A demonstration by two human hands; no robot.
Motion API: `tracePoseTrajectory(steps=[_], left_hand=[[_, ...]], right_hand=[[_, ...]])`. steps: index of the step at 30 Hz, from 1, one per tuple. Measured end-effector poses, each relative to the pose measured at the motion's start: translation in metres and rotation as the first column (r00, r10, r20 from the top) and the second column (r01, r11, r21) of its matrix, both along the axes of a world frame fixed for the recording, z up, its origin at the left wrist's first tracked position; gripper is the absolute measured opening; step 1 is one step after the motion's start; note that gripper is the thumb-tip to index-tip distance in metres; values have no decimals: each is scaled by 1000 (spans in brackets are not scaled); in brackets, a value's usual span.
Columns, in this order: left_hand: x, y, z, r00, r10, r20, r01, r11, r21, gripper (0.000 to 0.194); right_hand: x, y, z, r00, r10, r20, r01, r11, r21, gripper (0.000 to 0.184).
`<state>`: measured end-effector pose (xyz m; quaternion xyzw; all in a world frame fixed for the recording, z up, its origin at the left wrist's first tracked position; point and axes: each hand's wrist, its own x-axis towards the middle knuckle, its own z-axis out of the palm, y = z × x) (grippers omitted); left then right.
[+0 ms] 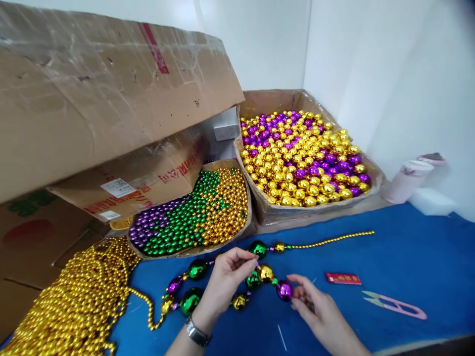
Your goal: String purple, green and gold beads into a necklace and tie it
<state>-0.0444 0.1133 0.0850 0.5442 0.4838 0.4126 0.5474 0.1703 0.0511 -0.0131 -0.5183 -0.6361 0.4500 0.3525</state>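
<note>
My left hand (226,279), with a watch (197,332) at the wrist, pinches a bead necklace (264,273) between thumb and fingertips, just beside a large gold bead. At the end of that stretch, my right hand (315,307) has its fingers closed on a shiny purple bead (284,290). The rest of the necklace, with large green beads (191,301), gold ones and small spacers, curves across the blue cloth (230,338), partly behind my left hand. A thin gold bead chain (334,240) runs out to the right beyond another green bead (259,248).
A large carton (374,185) of gold and purple balls stands behind, with a lower box (248,217) of purple, green and gold beads beside it. Gold bead strands (74,301) heap up at left. Pink thread snips (399,305), a red packet (343,279) and a pink bottle (406,183) are at right.
</note>
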Motion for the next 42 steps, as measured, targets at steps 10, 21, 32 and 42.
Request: tracePoseTrajectory(steps=[10, 21, 32, 42], left_hand=[[29, 0, 61, 983, -98, -155, 151, 915, 374, 8], [51, -7, 48, 1000, -19, 24, 7, 900, 435, 25], [60, -16, -70, 366, -12, -930, 704, 658, 269, 23], [14, -8, -73, 277, 107, -955, 683, 677, 274, 11]], right_hand=[[24, 15, 55, 986, -45, 158, 8, 974, 226, 30], [22, 22, 87, 999, -19, 39, 6, 955, 296, 22], [50, 21, 97, 767, -299, -568, 400, 915, 59, 24], [106, 36, 43, 467, -534, -705, 637, 756, -151, 30]])
